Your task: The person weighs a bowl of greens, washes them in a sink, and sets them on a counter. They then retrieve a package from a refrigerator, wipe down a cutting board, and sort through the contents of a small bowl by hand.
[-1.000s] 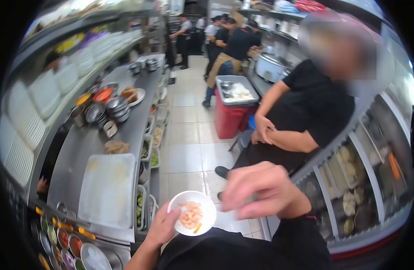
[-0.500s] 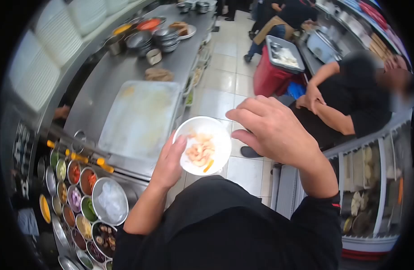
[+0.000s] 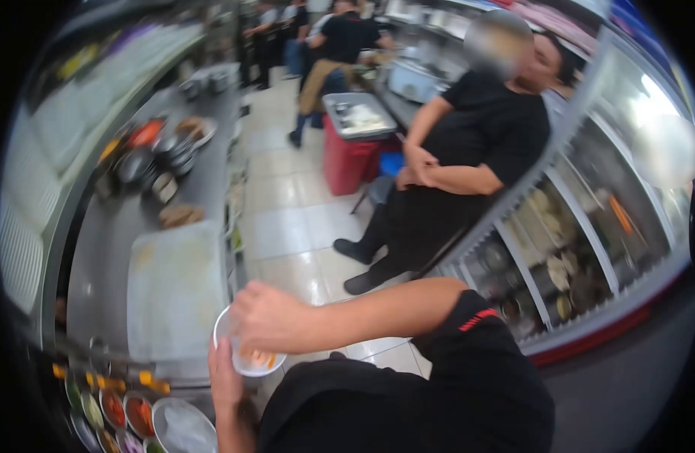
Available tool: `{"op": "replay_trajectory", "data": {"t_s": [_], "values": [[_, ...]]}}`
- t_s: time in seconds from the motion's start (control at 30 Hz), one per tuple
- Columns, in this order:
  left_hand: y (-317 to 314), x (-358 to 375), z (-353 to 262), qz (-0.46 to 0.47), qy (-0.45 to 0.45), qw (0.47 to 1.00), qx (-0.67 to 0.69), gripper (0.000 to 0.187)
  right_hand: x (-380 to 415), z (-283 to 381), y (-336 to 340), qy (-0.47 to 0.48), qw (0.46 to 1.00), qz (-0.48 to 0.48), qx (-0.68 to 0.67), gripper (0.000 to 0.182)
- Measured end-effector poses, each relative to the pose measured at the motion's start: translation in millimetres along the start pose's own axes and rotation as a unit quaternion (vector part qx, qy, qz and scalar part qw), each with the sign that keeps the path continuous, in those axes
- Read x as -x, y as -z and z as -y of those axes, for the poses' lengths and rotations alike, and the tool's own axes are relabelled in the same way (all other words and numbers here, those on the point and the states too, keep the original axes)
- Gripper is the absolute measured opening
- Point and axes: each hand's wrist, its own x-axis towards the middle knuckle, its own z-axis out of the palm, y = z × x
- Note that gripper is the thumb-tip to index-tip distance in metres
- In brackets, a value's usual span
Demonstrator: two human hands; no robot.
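Note:
My left hand (image 3: 225, 381) grips the left side of a white bowl (image 3: 223, 325) with its fingers round the wall. Inside lie pale pink shrimp (image 3: 253, 355) with an orange strip beside them. Over the bowl's mouth is my right hand (image 3: 273, 317), fingers bent down into it. The fingertips are hidden and the hand is blurred, so what they touch or hold does not show. To the left of the bowl a pale cutting board (image 3: 174, 291) lies on the steel counter (image 3: 98, 279).
Food containers, one a large bowl with a clear plastic bag (image 3: 183, 430), line the lower left. Stacked metal bowls (image 3: 174, 151) stand farther back. On the right, a person in black (image 3: 468, 143) sits beside a glass-topped cooler (image 3: 582, 317). A red bin (image 3: 347, 158) stands beyond.
My right hand has moved from beside the bowl to over and into it, covering part of the shrimp. The view has swung right, and the bowl now appears lower and farther left.

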Motion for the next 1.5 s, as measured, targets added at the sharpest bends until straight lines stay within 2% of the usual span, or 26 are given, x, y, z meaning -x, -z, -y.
{"op": "replay_trajectory", "data": {"t_s": [0.1,0.23,0.33,0.53,0.73,0.93,1.03,1.1,1.17,1.2,1.27,1.33,1.37,1.4,1.5], "values": [[-9,2,5,0.002,0.052,0.987,0.15,0.045,3,0,-4,0.012,0.998,0.007,0.066,0.012],[-3,-2,16,0.081,0.074,0.982,0.157,0.05,8,1,-12,0.027,0.997,-0.019,0.071,0.012],[-3,-2,20,0.094,0.074,0.983,0.14,0.05,11,-1,-14,0.009,0.993,-0.098,0.066,0.012],[-14,3,14,0.074,0.07,0.979,0.178,0.049,18,-6,-16,-0.004,0.988,-0.149,0.032,0.011],[-17,8,12,0.101,0.071,0.987,0.104,0.048,26,-8,-14,-0.017,0.99,-0.124,-0.061,0.014],[-22,18,1,0.128,0.064,0.985,0.098,0.046,31,-11,0,-0.086,0.958,-0.174,-0.21,0.015],[-25,23,-21,0.145,0.035,0.986,0.071,0.045,33,-13,30,-0.1,0.907,-0.189,-0.364,0.016],[-17,19,-13,0.169,0.016,0.984,0.061,0.045,31,-7,62,-0.088,0.875,-0.187,-0.438,0.017],[-9,23,-22,0.176,0.03,0.982,0.066,0.044,26,6,93,-0.038,0.85,-0.17,-0.496,0.015],[-14,30,-33,0.181,0.052,0.979,0.078,0.044,27,8,113,0.037,0.836,-0.159,-0.524,0.012],[-17,33,-28,0.182,0.055,0.977,0.099,0.044,34,19,125,0.113,0.769,-0.149,-0.611,0.006],[-17,34,-27,0.191,0.052,0.977,0.084,0.044,25,21,138,0.176,0.709,-0.121,-0.672,0.008],[-17,35,-31,0.186,0.031,0.98,0.063,0.045,22,26,134,0.189,0.665,-0.162,-0.704,0.007],[-16,36,-33,0.184,0.034,0.98,0.073,0.045,19,38,127,0.197,0.619,-0.203,-0.732,0.008],[-13,39,-28,0.183,0.048,0.977,0.099,0.044,23,76,122,0.133,0.503,-0.288,-0.804,0.012]]}}
